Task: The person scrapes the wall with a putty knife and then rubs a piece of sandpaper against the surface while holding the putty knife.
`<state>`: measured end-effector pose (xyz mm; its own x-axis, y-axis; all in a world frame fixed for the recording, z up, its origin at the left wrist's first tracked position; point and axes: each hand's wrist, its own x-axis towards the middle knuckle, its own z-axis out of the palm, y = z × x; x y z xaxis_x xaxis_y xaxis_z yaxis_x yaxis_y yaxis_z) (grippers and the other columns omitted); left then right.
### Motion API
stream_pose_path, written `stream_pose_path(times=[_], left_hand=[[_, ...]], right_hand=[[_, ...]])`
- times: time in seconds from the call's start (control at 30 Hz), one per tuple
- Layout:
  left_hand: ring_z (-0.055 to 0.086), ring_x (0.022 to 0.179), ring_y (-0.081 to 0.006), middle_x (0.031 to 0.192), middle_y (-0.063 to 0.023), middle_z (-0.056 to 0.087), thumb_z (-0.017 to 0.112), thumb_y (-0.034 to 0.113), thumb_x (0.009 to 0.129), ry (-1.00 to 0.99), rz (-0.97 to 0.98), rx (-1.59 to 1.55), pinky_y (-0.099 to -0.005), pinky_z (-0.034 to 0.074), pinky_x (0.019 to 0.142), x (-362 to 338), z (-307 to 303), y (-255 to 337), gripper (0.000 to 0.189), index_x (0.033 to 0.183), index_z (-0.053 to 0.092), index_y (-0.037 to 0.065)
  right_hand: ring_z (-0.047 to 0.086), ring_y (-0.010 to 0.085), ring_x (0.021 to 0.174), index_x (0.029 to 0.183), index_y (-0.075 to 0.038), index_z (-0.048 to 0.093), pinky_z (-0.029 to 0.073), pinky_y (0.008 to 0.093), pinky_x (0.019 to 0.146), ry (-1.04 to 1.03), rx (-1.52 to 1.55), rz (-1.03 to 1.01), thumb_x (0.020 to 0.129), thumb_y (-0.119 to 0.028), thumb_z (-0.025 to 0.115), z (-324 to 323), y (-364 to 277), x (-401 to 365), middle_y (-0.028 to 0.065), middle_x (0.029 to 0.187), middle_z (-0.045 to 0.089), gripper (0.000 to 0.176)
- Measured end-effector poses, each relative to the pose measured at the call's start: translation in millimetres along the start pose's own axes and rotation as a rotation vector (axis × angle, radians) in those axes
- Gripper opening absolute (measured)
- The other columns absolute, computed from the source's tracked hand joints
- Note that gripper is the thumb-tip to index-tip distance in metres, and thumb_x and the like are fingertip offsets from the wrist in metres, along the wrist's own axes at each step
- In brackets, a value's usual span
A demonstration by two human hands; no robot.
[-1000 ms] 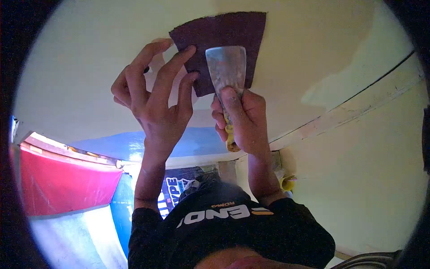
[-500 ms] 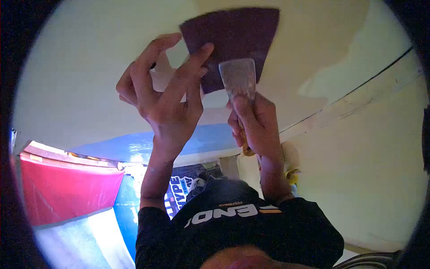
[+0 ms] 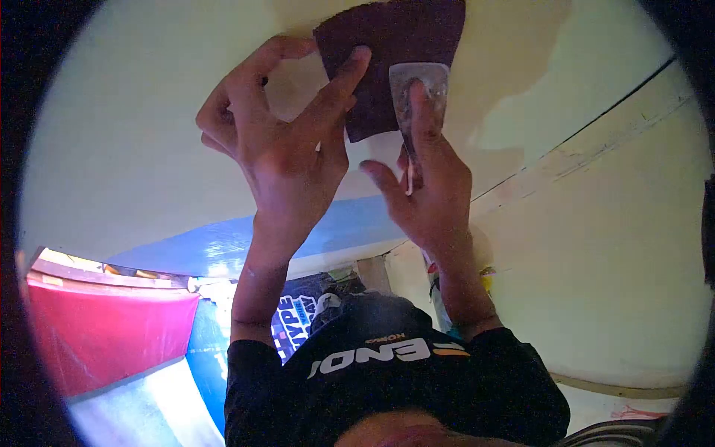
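Note:
A dark purple-brown sheet (image 3: 372, 37) with a curved outline lies against the pale surface (image 3: 164, 97) at the top of the view. My left hand (image 3: 283, 134) rests fingertips on the sheet's left part and edge, its fingers spread. Over the sheet's lower right part, my right hand (image 3: 436, 175) grips a wide-bladed metal scraper (image 3: 421, 82); one finger lies along the blade and the thumb stands out to the left. The scraper's handle is mostly hidden by the palm.
A blue band (image 3: 320, 223) crosses behind my wrists. A red panel (image 3: 112, 328) stands at the lower left, near a dark lettered poster (image 3: 298, 313). A dark seam (image 3: 596, 119) runs diagonally at the right, beside a pale wall (image 3: 596, 276).
My right hand and the scraper have moved up and slightly right, with a finger now extended onto the blade and the thumb out. My left hand has shifted slightly up and right.

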<state>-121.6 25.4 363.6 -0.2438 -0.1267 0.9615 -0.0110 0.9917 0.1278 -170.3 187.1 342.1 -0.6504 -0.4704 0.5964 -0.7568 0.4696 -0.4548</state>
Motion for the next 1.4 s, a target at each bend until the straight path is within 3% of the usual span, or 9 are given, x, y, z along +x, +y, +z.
stream_pose_path(times=[0.1, 0.2, 0.3, 0.4, 0.6, 0.7, 0.77, 0.9, 1.4], left_hand=[[0.048, 0.113, -0.0192, 0.121, -0.0004, 0.059, 0.084, 0.02, 0.071, 0.04, 0.007, -0.04, -0.0349, 0.031, 0.095, -3, 2, -6, 0.047, 0.115, 0.075, 0.031], [0.046, 0.114, -0.0212, 0.118, -0.003, 0.057, 0.085, 0.025, 0.069, 0.051, -0.023, -0.028, -0.0372, 0.029, 0.095, -2, -2, -7, 0.054, 0.121, 0.072, 0.033], [0.033, 0.112, -0.0255, 0.115, -0.0049, 0.047, 0.083, 0.022, 0.071, -0.015, -0.079, -0.082, -0.0385, 0.025, 0.09, -2, -3, -9, 0.049, 0.118, 0.074, 0.034], [0.044, 0.111, -0.0238, 0.11, -0.0076, 0.053, 0.084, 0.035, 0.07, -0.08, -0.079, 0.039, -0.0416, 0.027, 0.093, 2, -10, -11, 0.056, 0.124, 0.069, 0.038], [0.044, 0.109, -0.0272, 0.108, -0.0087, 0.055, 0.084, 0.038, 0.07, -0.091, -0.024, 0.039, -0.0427, 0.028, 0.091, 5, -11, -16, 0.056, 0.124, 0.069, 0.039], [0.045, 0.109, -0.0283, 0.108, -0.0093, 0.056, 0.084, 0.037, 0.07, -0.076, -0.037, 0.059, -0.0438, 0.029, 0.091, 5, -10, -17, 0.056, 0.124, 0.069, 0.04], [0.045, 0.109, -0.0284, 0.108, -0.0095, 0.056, 0.084, 0.037, 0.07, -0.071, -0.041, 0.058, -0.0439, 0.029, 0.091, 5, -9, -17, 0.056, 0.124, 0.069, 0.04], [0.044, 0.109, -0.0279, 0.107, -0.0089, 0.055, 0.084, 0.036, 0.07, -0.09, -0.064, 0.072, -0.0435, 0.029, 0.091, 6, -10, -16, 0.057, 0.125, 0.068, 0.04], [0.04, 0.112, -0.0296, 0.116, -0.01, 0.047, 0.09, 0.04, 0.058, -0.132, -0.086, 0.072, -0.0442, 0.029, 0.092, 3, -9, -12, 0.074, 0.128, 0.066, 0.042]], right_hand=[[0.071, 0.0368, 0.093, 0.155, -0.013, 0.029, 0.057, 0.0404, 0.078, 0.13, -0.207, -0.065, 0.09, -0.016, 0.068, 16, 13, -5, 0.0235, 0.105, 0.068, 0.076], [0.067, 0.0436, 0.098, 0.154, -0.014, 0.028, 0.058, 0.0434, 0.079, 0.132, -0.114, -0.053, 0.09, -0.014, 0.066, 11, 2, -1, 0.0263, 0.113, 0.067, 0.074], [0.069, 0.0423, 0.095, 0.154, -0.016, 0.029, 0.058, 0.0442, 0.078, 0.081, -0.08, -0.074, 0.09, -0.013, 0.065, 4, -6, 11, 0.0269, 0.113, 0.067, 0.074], [0.069, 0.0419, 0.089, 0.154, -0.019, 0.03, 0.059, 0.044, 0.076, 0.051, -0.155, -0.088, 0.089, -0.009, 0.065, 4, 10, 10, 0.0268, 0.107, 0.068, 0.075], [0.069, 0.0418, 0.091, 0.152, -0.022, 0.033, 0.06, 0.0425, 0.075, 0.029, -0.19, -0.044, 0.086, -0.004, 0.067, -1, -11, 17, 0.0244, 0.106, 0.069, 0.077], [0.066, 0.0386, 0.068, 0.154, -0.022, 0.029, 0.055, 0.0481, 0.06, 0.059, -0.17, -0.109, 0.081, -0.004, 0.065, -1, -7, 9, 0.0193, 0.081, 0.066, 0.083], [0.066, 0.0385, 0.068, 0.153, -0.022, 0.03, 0.055, 0.0479, 0.061, 0.067, -0.169, -0.082, 0.081, -0.003, 0.065, 8, -1, 2, 0.0188, 0.08, 0.066, 0.082], [0.068, 0.0396, 0.096, 0.151, -0.022, 0.038, 0.06, 0.0412, 0.078, 0.113, -0.119, -0.116, 0.083, -0.002, 0.069, 1, -11, 12, 0.0235, 0.121, 0.064, 0.077], [0.068, 0.0375, 0.101, 0.15, -0.02, 0.04, 0.058, 0.0398, 0.082, 0.101, -0.139, -0.02, 0.083, -0.002, 0.07, 8, -4, 9, 0.0237, 0.121, 0.064, 0.075]])
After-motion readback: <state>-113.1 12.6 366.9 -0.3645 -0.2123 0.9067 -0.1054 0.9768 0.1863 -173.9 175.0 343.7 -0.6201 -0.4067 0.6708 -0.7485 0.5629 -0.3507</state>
